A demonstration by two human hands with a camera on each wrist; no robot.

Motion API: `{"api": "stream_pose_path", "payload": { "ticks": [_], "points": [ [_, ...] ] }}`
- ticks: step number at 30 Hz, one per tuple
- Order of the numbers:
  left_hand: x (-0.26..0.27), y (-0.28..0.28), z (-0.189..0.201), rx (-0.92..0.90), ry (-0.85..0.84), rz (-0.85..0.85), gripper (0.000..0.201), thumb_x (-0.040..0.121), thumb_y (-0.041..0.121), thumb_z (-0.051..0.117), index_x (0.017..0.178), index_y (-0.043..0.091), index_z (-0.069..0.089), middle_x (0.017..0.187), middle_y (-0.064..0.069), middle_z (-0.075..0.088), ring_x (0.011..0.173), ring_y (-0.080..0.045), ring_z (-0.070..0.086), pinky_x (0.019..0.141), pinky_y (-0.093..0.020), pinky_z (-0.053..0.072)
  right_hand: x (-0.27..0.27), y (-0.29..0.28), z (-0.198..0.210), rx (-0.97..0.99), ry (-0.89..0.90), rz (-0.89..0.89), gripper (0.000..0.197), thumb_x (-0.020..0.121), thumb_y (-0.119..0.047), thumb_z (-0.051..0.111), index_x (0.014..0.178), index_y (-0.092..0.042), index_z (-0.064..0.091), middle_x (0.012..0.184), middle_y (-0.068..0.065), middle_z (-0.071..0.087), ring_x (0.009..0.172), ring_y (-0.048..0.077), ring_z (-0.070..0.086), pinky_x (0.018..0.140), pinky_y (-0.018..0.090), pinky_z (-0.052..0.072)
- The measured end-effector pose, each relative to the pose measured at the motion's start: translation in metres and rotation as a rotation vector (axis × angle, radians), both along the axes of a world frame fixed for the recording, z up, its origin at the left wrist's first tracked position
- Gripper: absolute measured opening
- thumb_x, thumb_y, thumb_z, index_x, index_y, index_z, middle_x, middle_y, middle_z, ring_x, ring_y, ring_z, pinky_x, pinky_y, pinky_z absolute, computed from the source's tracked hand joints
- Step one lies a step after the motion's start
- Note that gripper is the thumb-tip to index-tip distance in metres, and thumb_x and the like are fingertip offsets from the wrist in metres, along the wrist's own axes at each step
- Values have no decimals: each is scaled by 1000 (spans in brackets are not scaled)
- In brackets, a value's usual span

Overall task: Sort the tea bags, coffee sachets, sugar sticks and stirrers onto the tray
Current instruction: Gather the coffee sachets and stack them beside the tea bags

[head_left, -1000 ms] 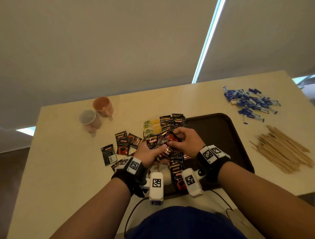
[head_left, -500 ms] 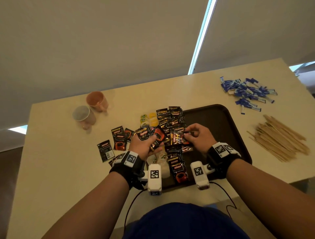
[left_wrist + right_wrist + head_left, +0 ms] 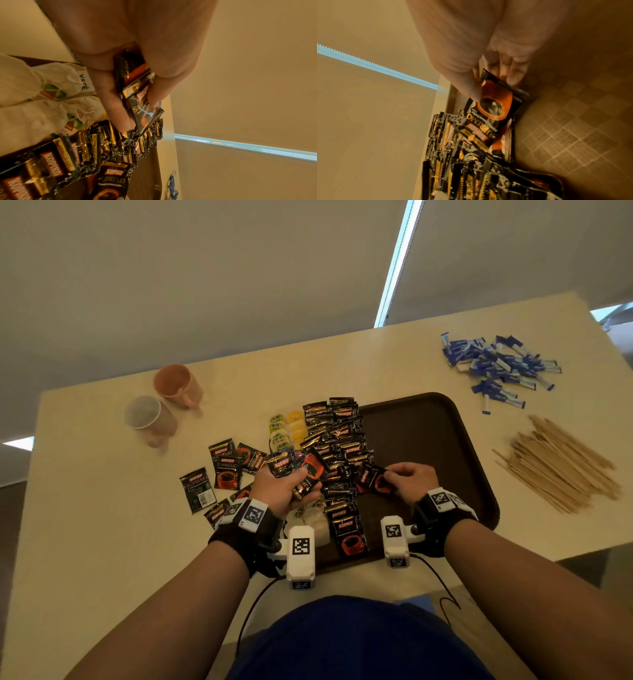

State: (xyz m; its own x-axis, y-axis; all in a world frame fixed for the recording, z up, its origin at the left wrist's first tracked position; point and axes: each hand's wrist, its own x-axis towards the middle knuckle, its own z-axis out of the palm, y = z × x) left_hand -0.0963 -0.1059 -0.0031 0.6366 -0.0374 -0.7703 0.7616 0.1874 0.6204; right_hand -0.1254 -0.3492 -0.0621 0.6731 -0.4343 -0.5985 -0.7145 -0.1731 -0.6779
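A: Left hand (image 3: 286,489) — what did its grip have?

B: It grasped a small stack of black coffee sachets (image 3: 140,94), thumb on one face and fingers (image 3: 111,94) curled on the other. In the head view the stack (image 3: 301,470) stood up out of the fist, over the tray's left edge.

A: And the right hand (image 3: 412,482)?

B: Its grip pinched a single sachet (image 3: 493,108) by the bottom end, thumb on the printed face, fingers behind. The sachet (image 3: 373,479) was held at a slant, its far end touching the row of sachets (image 3: 337,440) already on the tray (image 3: 428,433).

A: Where did that row lie?

B: Along the left side of the brown tray, overlapping one another from the far edge to the near edge. The tray sat at the near edge of the table (image 3: 102,542), about mid-width.

A: Tea bags?

B: Some yellow and green tea bags (image 3: 286,428) lay just left of the row at its far end; white ones (image 3: 42,83) lay by the left wrist near the tray's near-left corner.

A: Loose sachets (image 3: 222,470)?

B: A few flat on the table left of the tray.

A: The rest?

B: Blue sugar sticks (image 3: 498,366) were heaped toward the far right corner; wooden stirrers (image 3: 558,467) were piled by the right edge, off the tray. Two cups (image 3: 162,402) lay on their sides toward the far left.
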Motion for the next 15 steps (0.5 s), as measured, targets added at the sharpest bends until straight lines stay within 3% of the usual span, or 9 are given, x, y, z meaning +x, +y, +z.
{"api": "stream_pose_path", "payload": {
  "ticks": [3,5,7,9,13,15],
  "points": [
    [0,1,-1,2,9,2,17,93,2,64,109,1,61,102,-24,72,82,-35,74,66,-40,63,-1,-1,-4,-26,79,65,10,87,-8,71,87,-16,65,87,3,65,71,14,65,69,30,60],
    [1,2,-2,7,11,2,19,93,2,64,111,1,61,101,-24,73,83,-36,74,65,-39,63,-1,-3,-6,-150,118,194,9,87,-13,71,92,-18,66,86,-1,64,76,12,64,74,29,59],
    [2,3,-3,10,16,-1,20,93,3,64,112,1,61,100,-23,73,85,-36,74,66,-39,63,-1,-5,-7,-279,134,323,11,87,-21,72,98,-19,69,87,-6,64,84,10,61,82,25,51],
    [3,4,-5,8,23,2,20,93,4,65,112,2,61,98,-22,74,86,-36,74,67,-40,63,-1,-5,-8,-328,130,387,14,88,-25,72,99,-16,71,84,-6,62,83,9,58,78,22,44],
    [4,5,-6,-2,22,11,24,92,4,65,116,3,60,98,-22,74,86,-37,74,68,-43,63,3,1,-10,-317,116,411,10,86,-25,73,91,-16,69,80,-3,66,78,15,66,80,30,57],
    [5,7,-5,-8,21,17,24,93,4,64,116,1,59,99,-23,74,86,-37,74,68,-43,63,7,4,-11,-333,113,452,11,85,-26,75,86,-19,66,78,-2,67,78,16,68,78,31,58]
  ]
}}
